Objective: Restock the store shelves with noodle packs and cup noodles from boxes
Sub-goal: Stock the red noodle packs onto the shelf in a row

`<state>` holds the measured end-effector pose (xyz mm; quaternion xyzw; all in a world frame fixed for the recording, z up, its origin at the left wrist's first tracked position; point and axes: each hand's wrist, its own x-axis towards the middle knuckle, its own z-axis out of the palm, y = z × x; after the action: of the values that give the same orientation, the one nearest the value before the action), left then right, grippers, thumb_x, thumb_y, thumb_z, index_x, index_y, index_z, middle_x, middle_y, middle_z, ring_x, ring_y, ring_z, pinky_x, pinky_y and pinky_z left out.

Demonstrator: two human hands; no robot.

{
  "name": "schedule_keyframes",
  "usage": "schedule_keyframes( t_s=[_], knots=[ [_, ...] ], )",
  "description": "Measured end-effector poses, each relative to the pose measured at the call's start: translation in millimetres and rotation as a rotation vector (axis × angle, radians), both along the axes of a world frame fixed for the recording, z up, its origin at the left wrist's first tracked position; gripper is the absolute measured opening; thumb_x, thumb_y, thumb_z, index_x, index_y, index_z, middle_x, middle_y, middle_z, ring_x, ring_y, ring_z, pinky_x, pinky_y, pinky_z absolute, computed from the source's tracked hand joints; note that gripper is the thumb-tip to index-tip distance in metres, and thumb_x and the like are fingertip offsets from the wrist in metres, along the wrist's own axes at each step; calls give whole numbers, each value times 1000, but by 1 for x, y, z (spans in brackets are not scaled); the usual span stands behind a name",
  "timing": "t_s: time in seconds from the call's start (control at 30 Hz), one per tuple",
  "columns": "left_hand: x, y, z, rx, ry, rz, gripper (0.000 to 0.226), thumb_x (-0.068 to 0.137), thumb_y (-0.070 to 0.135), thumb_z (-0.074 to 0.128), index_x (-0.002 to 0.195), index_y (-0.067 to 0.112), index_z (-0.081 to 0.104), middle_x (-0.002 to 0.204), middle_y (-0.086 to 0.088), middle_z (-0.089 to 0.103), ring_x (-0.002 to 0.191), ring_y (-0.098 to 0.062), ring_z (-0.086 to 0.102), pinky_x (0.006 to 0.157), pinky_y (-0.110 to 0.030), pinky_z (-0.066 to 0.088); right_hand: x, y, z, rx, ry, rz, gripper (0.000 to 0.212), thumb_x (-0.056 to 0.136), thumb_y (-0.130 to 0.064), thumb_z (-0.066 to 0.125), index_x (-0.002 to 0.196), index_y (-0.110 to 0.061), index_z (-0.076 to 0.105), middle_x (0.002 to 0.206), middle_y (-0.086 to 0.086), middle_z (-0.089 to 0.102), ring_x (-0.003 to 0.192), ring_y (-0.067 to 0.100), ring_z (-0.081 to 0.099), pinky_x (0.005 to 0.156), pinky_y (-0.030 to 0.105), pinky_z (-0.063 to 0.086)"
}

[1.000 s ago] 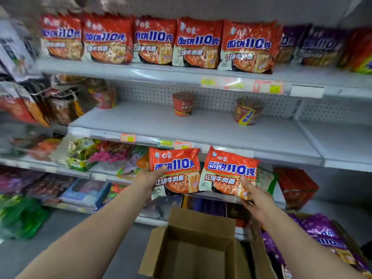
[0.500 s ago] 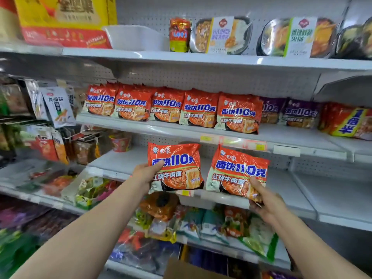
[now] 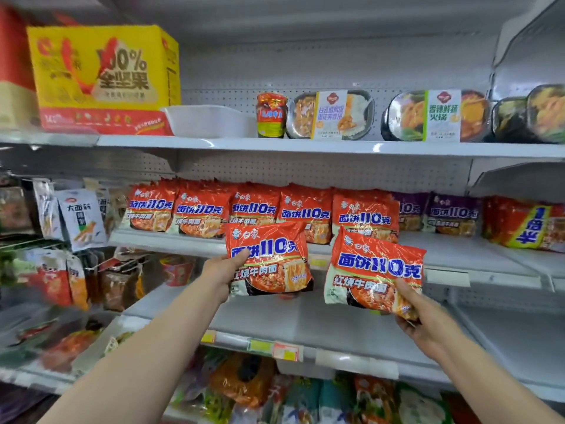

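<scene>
Before the middle shelf (image 3: 458, 255), two orange noodle packs are held up in the air, one per hand. Left hand (image 3: 221, 272) grips the left pack (image 3: 270, 258) at its lower left edge, thumb laid across the front. Right hand (image 3: 423, 316) grips the right pack (image 3: 374, 267) at its lower right corner, thumb on the front, fingers behind. Both packs face the camera, the right one tilted slightly and a little lower; they hang near each other without touching.

Behind them on the middle shelf stands a row of five matching orange packs (image 3: 305, 209); the held packs overlap the third, fourth and fifth from the viewer's side. Right of the row sit two purple packs (image 3: 452, 214), then orange-and-yellow packs (image 3: 529, 224) whose count cannot be told.

On the shelf below, one red cup (image 3: 177, 269) shows at the left rear, blurred. On the top shelf (image 3: 305, 145): one yellow carton (image 3: 104, 78), one white tub (image 3: 208, 120), one jar (image 3: 271, 114) and at least three black meal trays (image 3: 331, 114), with the far-right ones cut off.
</scene>
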<state>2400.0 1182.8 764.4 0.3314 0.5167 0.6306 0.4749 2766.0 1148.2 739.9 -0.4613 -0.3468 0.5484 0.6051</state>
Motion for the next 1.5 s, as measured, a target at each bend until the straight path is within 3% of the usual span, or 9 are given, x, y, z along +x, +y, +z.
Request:
schedule_keyframes(
  t_s=[0.17,0.3,0.33,0.43,0.53,1.0,1.23,1.4,1.5],
  knots=[
    [-32,47,24,29,-7,-21,36,85,19,80,110,2,62,104,-18,74,89,-31,73,79,-44,59,-22,26,24,63,-23,-34,32,78,-31,76,103,-14,67,99,8,75,85,22,66,70,34,49],
    [-64,89,40,107,43,-24,111,51,46,98,142,6,48,142,-17,56,128,-35,55,109,-55,42,-40,46,38,101,-24,-38,21,86,-27,73,101,-14,67,87,5,77,84,21,66,69,33,48],
    [-69,97,44,102,57,-28,113,55,45,96,147,6,43,148,-17,50,135,-36,48,113,-55,37,-45,52,39,104,-16,-42,20,86,-26,72,102,-14,67,85,4,77,85,21,66,70,33,48],
    [-79,123,53,87,105,3,87,83,31,82,151,5,35,158,-16,37,146,-35,32,118,-54,25,-57,64,42,128,1,-38,20,89,-23,70,105,-11,66,89,6,77,80,20,72,66,31,51],
    [-95,153,59,94,108,-7,83,86,26,80,152,4,35,157,-18,37,147,-35,31,119,-55,21,-67,79,44,148,15,-48,19,90,-22,69,104,-9,66,80,4,78,63,13,74,67,33,50],
    [-114,208,50,135,485,22,77,89,40,74,149,3,41,149,-18,49,134,-37,48,110,-50,42,-96,113,47,187,55,-144,7,95,-21,64,93,-14,63,65,-4,75,54,6,70,63,28,49],
    [-119,213,50,132,739,132,80,90,48,71,150,3,41,150,-17,49,135,-37,48,111,-49,42,-112,133,42,148,27,-116,38,79,-29,77,112,-12,68,98,7,79,95,23,71,80,40,55],
    [-117,219,45,146,930,221,74,91,53,67,142,2,52,142,-19,57,130,-40,52,105,-49,43,-119,136,39,144,16,-116,55,72,-34,81,120,-10,67,107,8,77,101,26,73,91,43,57],
    [-112,221,36,176,977,275,72,91,54,66,139,2,54,137,-19,61,123,-40,57,99,-49,47,-120,134,40,145,29,-130,44,80,-28,79,117,-10,68,105,8,78,91,21,75,74,35,58]
  ],
)
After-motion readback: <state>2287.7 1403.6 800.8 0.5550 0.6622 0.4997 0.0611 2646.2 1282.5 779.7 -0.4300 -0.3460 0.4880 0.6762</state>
